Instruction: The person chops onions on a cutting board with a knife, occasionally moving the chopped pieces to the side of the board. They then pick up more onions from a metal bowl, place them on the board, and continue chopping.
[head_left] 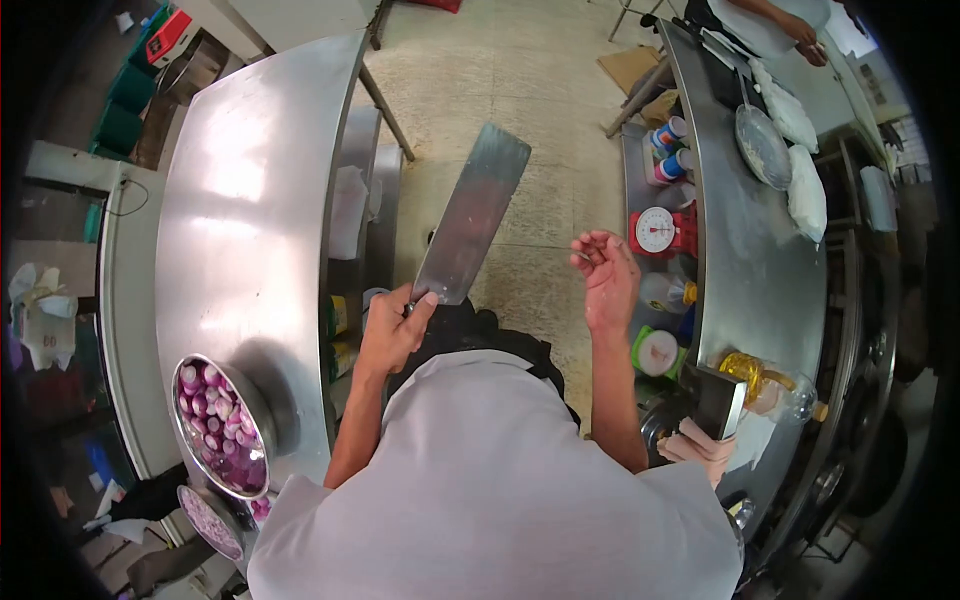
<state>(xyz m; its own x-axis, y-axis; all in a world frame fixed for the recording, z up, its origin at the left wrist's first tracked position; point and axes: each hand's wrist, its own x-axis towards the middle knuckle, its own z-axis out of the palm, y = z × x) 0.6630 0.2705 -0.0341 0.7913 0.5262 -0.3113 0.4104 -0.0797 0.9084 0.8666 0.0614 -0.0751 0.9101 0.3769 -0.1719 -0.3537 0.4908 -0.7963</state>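
At the near end of the long stainless-steel table (pixel 250 220), a small round steel bowl (pixel 230 513) contains finely chopped pink-white pieces. Just beyond, a larger round steel bowl (pixel 259 402) contains whole peeled purple onions (pixel 214 410). The left hand (pixel 393 332) grips a broad rectangular steel cleaver (pixel 474 215), blade angled forward above the floor. The right hand (pixel 608 278) is raised, half-open, fingers loosely curled.

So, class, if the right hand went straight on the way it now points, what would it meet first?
The way looks free for the right hand, with only floor visible ahead, though depth is unclear.
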